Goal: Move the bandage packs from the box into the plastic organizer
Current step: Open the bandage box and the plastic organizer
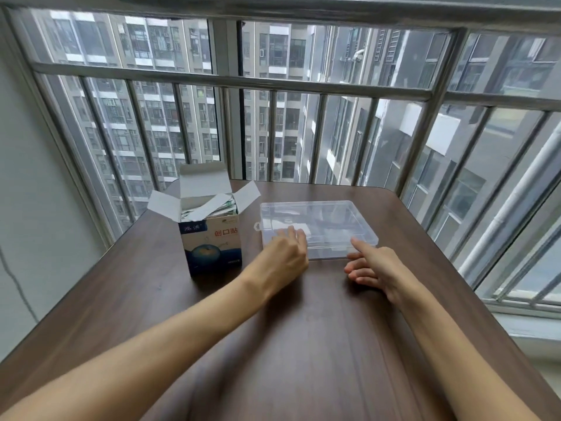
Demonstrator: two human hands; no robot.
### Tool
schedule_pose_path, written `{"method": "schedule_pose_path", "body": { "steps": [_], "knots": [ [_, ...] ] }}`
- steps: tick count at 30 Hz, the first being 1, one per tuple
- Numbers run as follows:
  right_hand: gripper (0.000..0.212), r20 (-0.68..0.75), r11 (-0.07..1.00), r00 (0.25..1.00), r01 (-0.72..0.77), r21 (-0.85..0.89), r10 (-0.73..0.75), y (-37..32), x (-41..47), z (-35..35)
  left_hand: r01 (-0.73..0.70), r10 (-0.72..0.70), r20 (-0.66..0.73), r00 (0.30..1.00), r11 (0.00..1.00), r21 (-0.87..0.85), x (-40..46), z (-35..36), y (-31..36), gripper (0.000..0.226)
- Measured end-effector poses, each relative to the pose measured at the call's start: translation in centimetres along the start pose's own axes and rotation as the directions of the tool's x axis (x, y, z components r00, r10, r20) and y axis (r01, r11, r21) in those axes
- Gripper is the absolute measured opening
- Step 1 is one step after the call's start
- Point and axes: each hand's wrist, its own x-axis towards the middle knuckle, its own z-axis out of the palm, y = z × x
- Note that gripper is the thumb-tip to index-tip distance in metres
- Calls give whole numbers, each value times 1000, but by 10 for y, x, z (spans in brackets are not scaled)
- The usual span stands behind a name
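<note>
My bare forearms reach out over the dark wood table (303, 344), which fills the space closest to me. My left hand (285, 253) lies on the near left corner of the clear plastic organizer (321, 220), fingers bent lightly over its lid edge and touching it; I cannot tell whether they grip it or merely rest there. My right hand (373, 265) is at the organizer's near right corner, with one finger stretched out to touch that corner while the other fingers hang loosely curled just above the table, holding nothing. The two hands are apart, one at each near corner of the organizer.

The organizer lies flat on the table with its lid shut, a small tab sticking out on its left side. Something pale shows through the plastic near my left fingers, but it is too blurred to name.

Just to the left of the organizer stands the box (209, 238), upright, white and blue with a round blue picture on its front and red characters beside a blue label. Its top flaps are folded open, and the bandage packs (217, 206) sit inside it, sticking up in a loose pile at the opening.

Beyond the table's far edge are metal window bars (273, 83), with tall apartment blocks (145, 123) behind them.
</note>
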Motion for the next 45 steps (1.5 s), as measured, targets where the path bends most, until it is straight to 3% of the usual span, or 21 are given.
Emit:
{"method": "schedule_pose_path", "body": {
  "steps": [7, 11, 13, 15, 18, 21, 26, 32, 35, 40, 43, 45],
  "knots": [
    [32, -27, 997, 1000, -8, 75, 10, -3, -2, -3, -59, 58, -25, 998, 998, -4, -8, -24, -21, 23],
    [30, -65, 995, 998, 27, 99, -20, -3, -4, -1, -104, 102, -21, 995, 979, -176, -7, -21, -23, 22],
    [29, -50, 993, 998, 47, 104, -42, -3, -7, -2, -7, -4, -36, 999, 945, -327, -10, -14, -21, 14],
    [28, -53, 985, 995, 93, 146, -86, -1, -13, -4, 136, -207, -109, 972, 880, -456, -18, -12, -21, 17],
    [26, -98, 957, 981, 185, 223, -166, 2, -22, -3, 218, -454, -299, 840, 785, -580, -34, -16, -21, 28],
    [27, -180, 906, 956, 279, 319, -231, -4, -32, 2, 209, -543, -395, 741, 746, -633, -49, -12, -13, 22],
    [28, -298, 882, 911, 370, 290, -285, -25, -38, 5, 199, -557, -324, 765, 682, -704, -54, -4, -7, 16],
    [27, -259, 913, 921, 348, 215, -290, -26, -51, 3, 228, -624, -320, 712, 638, -736, -58, -3, -7, 14],
    [26, -259, 904, 912, 375, 206, -319, -32, -56, 1, 230, -619, -276, 735, 611, -757, -60, -3, -7, 25],
    [26, -304, 853, 869, 465, 235, -390, -57, -38, 1, 313, -585, -16, 811, 457, -833, -62, -2, -7, 39],
    [30, -367, 828, 787, 556, 76, -495, -70, -10, 7, 353, -501, 136, 855, 369, -860, -62, -1, -4, 52],
    [41, -369, 821, 756, 570, -37, -541, -70, 6, 12, 360, -507, 151, 849, 344, -867, -62, 1, -4, 54]
  ]
}}
